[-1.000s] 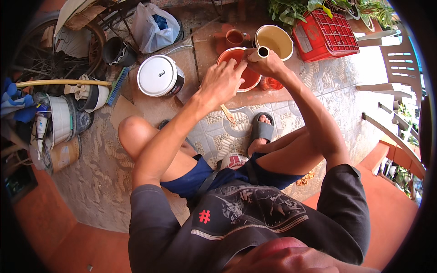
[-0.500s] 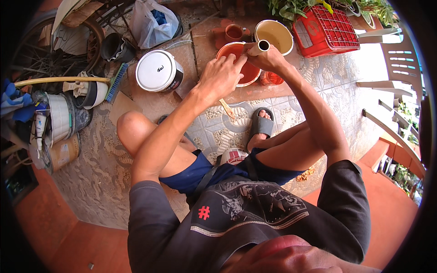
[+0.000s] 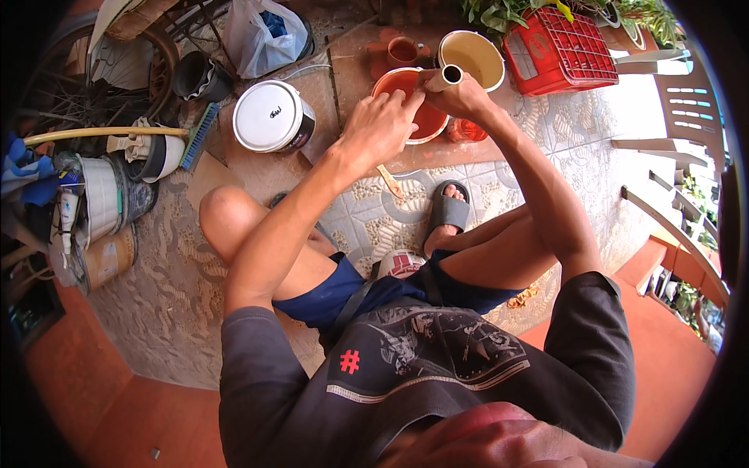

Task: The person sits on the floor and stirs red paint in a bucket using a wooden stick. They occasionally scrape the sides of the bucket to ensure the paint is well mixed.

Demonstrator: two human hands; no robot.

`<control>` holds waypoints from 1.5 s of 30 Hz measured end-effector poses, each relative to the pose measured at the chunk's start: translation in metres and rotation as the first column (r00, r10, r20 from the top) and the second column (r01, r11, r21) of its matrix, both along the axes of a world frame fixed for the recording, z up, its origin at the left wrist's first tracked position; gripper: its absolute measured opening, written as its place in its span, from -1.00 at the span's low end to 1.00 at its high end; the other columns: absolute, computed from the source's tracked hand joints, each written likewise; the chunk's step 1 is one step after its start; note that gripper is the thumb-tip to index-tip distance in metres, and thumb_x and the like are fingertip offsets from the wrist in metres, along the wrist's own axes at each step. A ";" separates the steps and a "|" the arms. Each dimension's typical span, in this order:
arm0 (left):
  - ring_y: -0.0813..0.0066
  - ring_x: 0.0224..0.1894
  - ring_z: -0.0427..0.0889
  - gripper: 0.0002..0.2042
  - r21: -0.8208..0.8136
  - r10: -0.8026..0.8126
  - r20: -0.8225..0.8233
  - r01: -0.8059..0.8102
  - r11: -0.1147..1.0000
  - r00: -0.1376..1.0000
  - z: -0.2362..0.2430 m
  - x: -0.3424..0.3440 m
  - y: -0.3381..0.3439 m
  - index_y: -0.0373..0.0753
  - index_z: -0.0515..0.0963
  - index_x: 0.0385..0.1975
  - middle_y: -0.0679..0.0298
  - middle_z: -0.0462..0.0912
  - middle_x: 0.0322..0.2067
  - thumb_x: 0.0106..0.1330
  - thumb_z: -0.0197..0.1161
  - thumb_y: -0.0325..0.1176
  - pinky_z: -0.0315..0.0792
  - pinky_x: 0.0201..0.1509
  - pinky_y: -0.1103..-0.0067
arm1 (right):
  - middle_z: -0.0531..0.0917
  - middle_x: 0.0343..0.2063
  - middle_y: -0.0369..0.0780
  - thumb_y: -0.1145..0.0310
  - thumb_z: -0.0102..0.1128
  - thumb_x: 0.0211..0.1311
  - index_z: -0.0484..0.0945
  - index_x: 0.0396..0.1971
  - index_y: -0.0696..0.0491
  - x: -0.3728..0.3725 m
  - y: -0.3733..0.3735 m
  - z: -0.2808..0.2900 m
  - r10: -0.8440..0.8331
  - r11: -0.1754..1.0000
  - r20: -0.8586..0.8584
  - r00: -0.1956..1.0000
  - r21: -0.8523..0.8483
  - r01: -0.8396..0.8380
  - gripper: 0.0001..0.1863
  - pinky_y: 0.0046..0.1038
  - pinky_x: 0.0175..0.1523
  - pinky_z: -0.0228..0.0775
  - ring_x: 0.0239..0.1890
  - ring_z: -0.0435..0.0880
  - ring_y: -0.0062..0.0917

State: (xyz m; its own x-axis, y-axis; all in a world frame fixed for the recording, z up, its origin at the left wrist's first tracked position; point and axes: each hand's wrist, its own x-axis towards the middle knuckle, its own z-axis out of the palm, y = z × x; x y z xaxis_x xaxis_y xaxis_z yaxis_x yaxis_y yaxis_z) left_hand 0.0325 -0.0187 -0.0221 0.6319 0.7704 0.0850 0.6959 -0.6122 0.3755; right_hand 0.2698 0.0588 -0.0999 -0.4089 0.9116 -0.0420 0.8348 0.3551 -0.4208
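My right hand is wrapped round a hollow tube, whose pale round end points up at me. The rest of the tube is hidden by my fingers. Close against it, my left hand has its fingers bent and drawn together; what they grip, if anything, is hidden. Both hands are over a bucket with a pale rim and red-orange paint inside. Just beyond stand a cream bucket of yellowish liquid and a small reddish-brown cup. A red container sits beside the paint bucket.
At the left stands a white-lidded bucket, with a blue-bristled brush beyond it. A wooden-handled tool lies by my sandal. A red crate and plants are at the far right, near a plastic chair.
Both hands keep nearly the same place over the paint bucket. The tube's end has tilted very slightly; the whole view has shifted a little.
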 end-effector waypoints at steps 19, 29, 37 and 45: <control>0.01 -0.09 0.75 -0.45 0.026 -0.009 0.012 0.008 1.000 1.000 -0.002 -0.004 -0.003 -0.31 0.40 0.35 -0.01 0.69 -0.16 0.40 0.33 -0.30 0.62 0.00 0.18 | 0.76 -0.37 0.14 -0.02 0.24 0.33 0.71 -0.32 0.12 -0.012 -0.005 0.017 -0.028 0.998 -0.086 0.996 -0.051 0.024 -0.56 0.06 -0.06 0.62 -0.21 0.77 0.13; 0.03 -0.14 0.76 -0.44 0.047 -0.023 0.007 0.023 0.999 1.000 -0.007 -0.003 -0.002 -0.35 0.40 0.35 0.01 0.70 -0.19 0.40 0.34 -0.29 0.63 -0.05 0.20 | 0.77 -0.36 -0.09 0.26 0.27 0.30 0.69 -0.24 -0.01 -0.008 -0.002 0.005 0.003 0.999 0.004 1.000 -0.036 -0.003 -0.85 -0.15 -0.16 0.61 -0.26 0.76 -0.11; 0.04 -0.15 0.76 -0.42 0.045 -0.029 -0.023 0.030 0.999 0.999 -0.003 -0.002 -0.004 -0.35 0.39 0.36 0.02 0.69 -0.20 0.39 0.34 -0.28 0.63 -0.07 0.21 | 0.76 -0.36 -0.10 0.28 0.28 0.28 0.70 -0.25 -0.01 -0.009 -0.003 0.006 -0.011 0.999 0.001 1.000 -0.032 0.011 -0.86 -0.16 -0.17 0.61 -0.27 0.77 -0.13; 0.06 -0.13 0.75 -0.43 0.038 -0.029 -0.032 0.031 0.999 0.999 -0.002 -0.001 -0.003 -0.34 0.39 0.35 0.03 0.69 -0.19 0.39 0.34 -0.28 0.62 -0.03 0.21 | 0.77 -0.36 -0.10 0.29 0.28 0.28 0.70 -0.25 0.00 -0.006 -0.001 0.002 0.024 0.999 -0.026 0.999 -0.029 -0.025 -0.85 -0.18 -0.16 0.61 -0.27 0.77 -0.14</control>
